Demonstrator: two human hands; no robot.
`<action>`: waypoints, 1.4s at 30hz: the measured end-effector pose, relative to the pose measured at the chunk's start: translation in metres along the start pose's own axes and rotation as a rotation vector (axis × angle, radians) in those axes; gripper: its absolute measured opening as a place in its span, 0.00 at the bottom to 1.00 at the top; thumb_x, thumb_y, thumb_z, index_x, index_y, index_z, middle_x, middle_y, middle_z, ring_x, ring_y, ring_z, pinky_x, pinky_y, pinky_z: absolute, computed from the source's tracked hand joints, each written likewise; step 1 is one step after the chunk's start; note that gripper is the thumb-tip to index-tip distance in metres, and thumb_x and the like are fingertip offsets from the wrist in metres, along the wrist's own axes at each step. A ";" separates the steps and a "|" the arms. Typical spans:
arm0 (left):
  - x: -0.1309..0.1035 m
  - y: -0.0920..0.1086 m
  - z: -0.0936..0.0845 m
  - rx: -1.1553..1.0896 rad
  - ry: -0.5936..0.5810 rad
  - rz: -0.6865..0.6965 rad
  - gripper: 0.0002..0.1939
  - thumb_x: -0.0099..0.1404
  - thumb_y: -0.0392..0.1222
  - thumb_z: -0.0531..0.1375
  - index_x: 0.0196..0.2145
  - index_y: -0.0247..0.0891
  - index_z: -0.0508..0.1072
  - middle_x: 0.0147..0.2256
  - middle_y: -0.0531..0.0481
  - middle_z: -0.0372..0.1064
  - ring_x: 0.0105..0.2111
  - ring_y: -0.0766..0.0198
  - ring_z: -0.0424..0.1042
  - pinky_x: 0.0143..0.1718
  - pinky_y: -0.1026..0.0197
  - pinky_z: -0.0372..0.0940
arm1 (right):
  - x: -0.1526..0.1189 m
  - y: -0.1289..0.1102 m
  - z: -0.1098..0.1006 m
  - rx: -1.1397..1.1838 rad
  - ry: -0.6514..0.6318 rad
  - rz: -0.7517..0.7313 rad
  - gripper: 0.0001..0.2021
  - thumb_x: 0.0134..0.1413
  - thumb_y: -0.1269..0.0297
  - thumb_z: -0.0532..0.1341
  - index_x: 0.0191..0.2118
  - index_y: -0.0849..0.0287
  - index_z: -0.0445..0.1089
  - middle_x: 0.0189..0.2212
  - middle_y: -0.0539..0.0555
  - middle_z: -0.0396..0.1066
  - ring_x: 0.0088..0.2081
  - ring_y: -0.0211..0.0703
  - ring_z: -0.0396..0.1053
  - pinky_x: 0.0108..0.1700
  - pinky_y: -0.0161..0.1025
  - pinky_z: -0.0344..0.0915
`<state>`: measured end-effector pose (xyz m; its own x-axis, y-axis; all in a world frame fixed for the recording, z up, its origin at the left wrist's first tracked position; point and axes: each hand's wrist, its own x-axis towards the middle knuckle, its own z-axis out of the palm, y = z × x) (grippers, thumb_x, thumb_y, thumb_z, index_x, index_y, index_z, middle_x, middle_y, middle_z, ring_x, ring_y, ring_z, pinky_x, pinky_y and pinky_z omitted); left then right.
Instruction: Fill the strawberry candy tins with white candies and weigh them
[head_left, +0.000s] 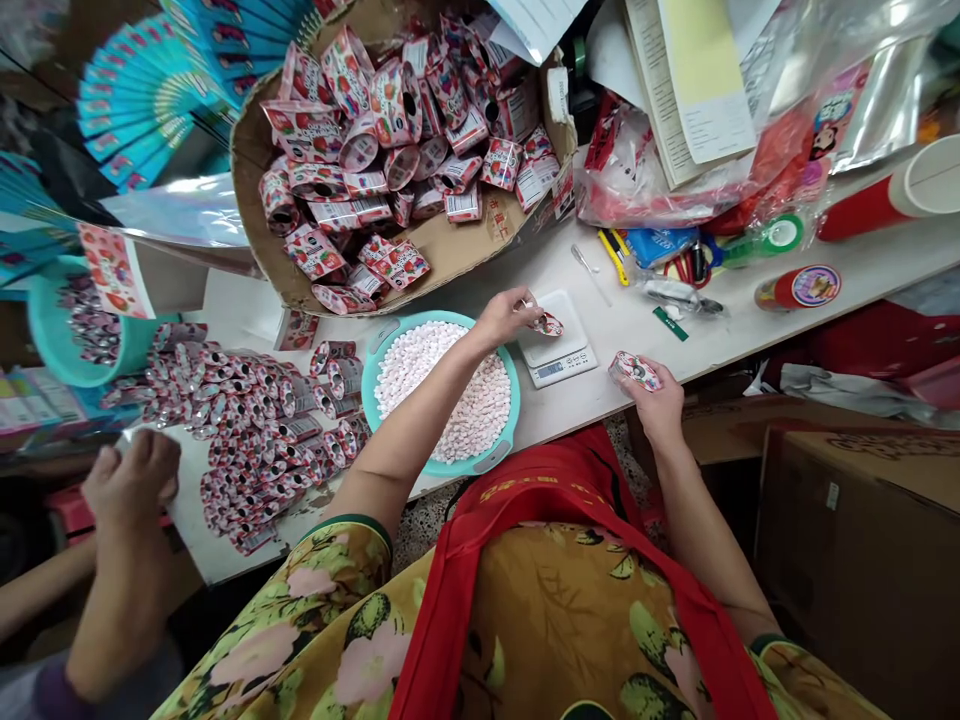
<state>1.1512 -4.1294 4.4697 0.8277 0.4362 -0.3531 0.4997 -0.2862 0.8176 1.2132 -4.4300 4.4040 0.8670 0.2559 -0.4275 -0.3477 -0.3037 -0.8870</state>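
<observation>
My left hand (508,318) reaches over the bowl to the kitchen scale. Its fingers are pinched on a small red-and-white printed piece (550,324), held above the white scale (564,352); its exact kind is hard to make out. Lower right, at the table's front edge, my right hand (660,402) grips a small strawberry-printed candy box (636,370) with its end facing up. Between my body and the scale sits a turquoise bowl (513,425) full of small white-pink candies (472,410). Whether anything is inside the gripped box cannot be seen.
A large cardboard box (480,245) of printed candy boxes stands behind. Many more boxes (247,420) lie in a pile at left, near another person's hand (135,475). A yellow cutter (613,256), green tape (781,233) and red cup (862,208) lie at right.
</observation>
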 end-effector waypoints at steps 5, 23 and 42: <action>-0.005 0.008 0.003 0.295 -0.060 0.041 0.07 0.54 0.37 0.67 0.31 0.37 0.72 0.24 0.56 0.64 0.26 0.67 0.59 0.30 0.64 0.50 | -0.002 0.004 0.003 0.019 0.016 0.000 0.32 0.34 0.54 0.76 0.49 0.61 0.75 0.43 0.58 0.79 0.42 0.48 0.76 0.51 0.49 0.72; -0.049 0.004 -0.037 -0.491 0.040 -0.181 0.14 0.61 0.48 0.67 0.31 0.37 0.67 0.18 0.62 0.48 0.16 0.75 0.45 0.18 0.68 0.39 | -0.018 0.006 -0.006 0.051 0.096 -0.009 0.32 0.31 0.55 0.76 0.47 0.62 0.76 0.41 0.57 0.79 0.41 0.48 0.75 0.51 0.49 0.72; -0.101 0.006 -0.045 0.696 0.559 -0.107 0.13 0.72 0.46 0.57 0.47 0.41 0.78 0.46 0.44 0.80 0.43 0.56 0.77 0.39 0.61 0.62 | 0.026 -0.043 0.082 -0.118 -0.215 -0.378 0.28 0.42 0.54 0.72 0.51 0.57 0.75 0.47 0.57 0.76 0.47 0.49 0.74 0.55 0.50 0.70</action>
<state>1.0593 -4.1374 4.5309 0.6136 0.7895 0.0100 0.7589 -0.5932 0.2687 1.2212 -4.3353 4.4171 0.8272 0.5501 -0.1144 0.0336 -0.2518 -0.9672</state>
